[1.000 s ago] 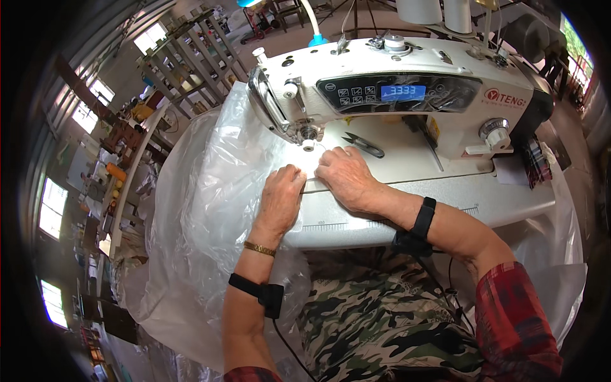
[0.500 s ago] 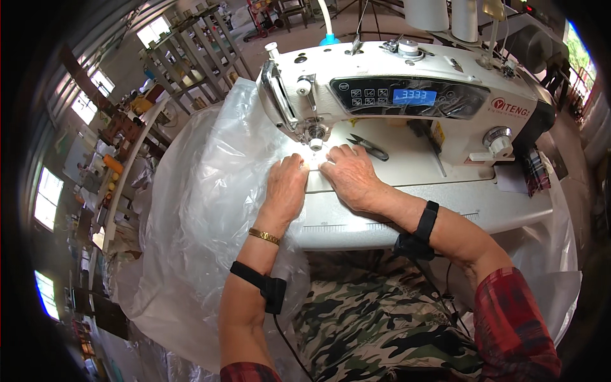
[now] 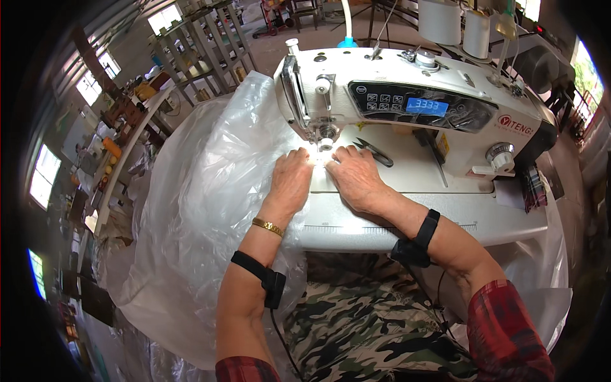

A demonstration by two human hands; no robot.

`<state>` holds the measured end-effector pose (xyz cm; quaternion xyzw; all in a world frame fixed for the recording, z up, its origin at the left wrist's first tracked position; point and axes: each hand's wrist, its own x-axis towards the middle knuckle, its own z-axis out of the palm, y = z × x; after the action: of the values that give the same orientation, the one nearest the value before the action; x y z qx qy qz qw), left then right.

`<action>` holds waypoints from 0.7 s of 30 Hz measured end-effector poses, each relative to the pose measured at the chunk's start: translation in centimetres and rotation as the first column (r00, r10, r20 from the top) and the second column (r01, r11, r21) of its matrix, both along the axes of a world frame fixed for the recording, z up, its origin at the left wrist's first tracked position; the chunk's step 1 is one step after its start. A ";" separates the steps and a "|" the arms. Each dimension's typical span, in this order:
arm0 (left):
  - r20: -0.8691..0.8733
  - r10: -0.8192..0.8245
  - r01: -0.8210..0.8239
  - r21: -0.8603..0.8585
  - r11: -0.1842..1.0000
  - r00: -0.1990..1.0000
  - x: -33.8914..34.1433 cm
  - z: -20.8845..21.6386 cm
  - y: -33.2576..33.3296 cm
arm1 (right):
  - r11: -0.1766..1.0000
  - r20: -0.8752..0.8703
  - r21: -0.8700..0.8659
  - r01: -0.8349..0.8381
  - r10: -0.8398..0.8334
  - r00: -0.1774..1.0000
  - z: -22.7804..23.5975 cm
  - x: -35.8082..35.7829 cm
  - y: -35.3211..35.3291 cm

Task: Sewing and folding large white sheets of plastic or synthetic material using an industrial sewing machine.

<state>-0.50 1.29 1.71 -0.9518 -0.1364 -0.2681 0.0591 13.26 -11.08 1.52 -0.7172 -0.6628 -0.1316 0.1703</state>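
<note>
Under the needle area of a white sewing machine point(image 3: 407, 86), my two hands work close together, one on each side of the presser foot point(image 3: 326, 145). My left hand point(image 3: 293, 178) has its fingers bent and closed on the edge of a large clear plastic sheet point(image 3: 223, 159), which spreads over the left side of the table. On the right, my right hand point(image 3: 358, 178) has its fingers curled and pressed down near the foot. Bright lamp glare hides what its fingertips hold. Black-handled thread snips point(image 3: 375, 153) lie just behind my right hand.
Thread cones point(image 3: 439, 22) stand behind the machine at the upper right. A ruler scale runs along the table's front edge point(image 3: 407, 237). Cables hang from the black straps point(image 3: 273, 288) on my forearms. A cluttered workbench point(image 3: 130, 156) and a metal rack point(image 3: 197, 57) stand at the left.
The view has shifted slightly, moving the machine rightward in the picture. Both hands have slid a little farther in beside the needle, fingers still closed. The snips lie where they were.
</note>
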 end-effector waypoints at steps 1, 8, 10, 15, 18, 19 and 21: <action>-0.007 0.000 0.000 -0.003 1.000 1.000 0.0 0.0 0.0 | 1.000 -0.010 -0.010 0.003 -0.003 1.000 0.1 0.0 0.0; -0.038 0.027 -0.027 -0.014 1.000 0.999 0.4 -0.1 0.2 | 0.999 -0.027 -0.039 0.014 -0.016 1.000 0.4 -0.1 -0.1; -0.036 0.030 -0.031 -0.027 0.999 0.999 0.5 0.0 0.1 | 1.000 -0.030 -0.025 0.014 -0.015 0.999 0.4 0.1 -0.1; -0.049 0.051 -0.051 0.012 0.999 0.997 1.4 0.1 0.5 | 0.999 -0.058 0.036 0.003 -0.001 0.998 0.3 0.7 0.5; -0.022 0.052 -0.051 0.020 0.998 0.998 1.0 -0.8 1.2 | 0.999 -0.007 -0.031 0.022 -0.022 1.000 0.4 0.1 0.9; 0.058 0.029 -0.030 0.022 0.999 0.998 0.8 -1.7 1.8 | 1.000 0.019 -0.013 0.013 -0.013 1.000 0.0 0.1 1.2; 0.045 0.086 -0.084 -0.048 0.995 0.995 1.4 -3.0 2.3 | 0.998 0.042 0.068 -0.004 0.002 0.999 -0.9 0.6 1.2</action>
<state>0.94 3.62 -1.29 -0.9397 -0.1843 -0.2844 0.0455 13.87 -9.86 0.66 -0.7070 -0.6625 -0.1689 0.1807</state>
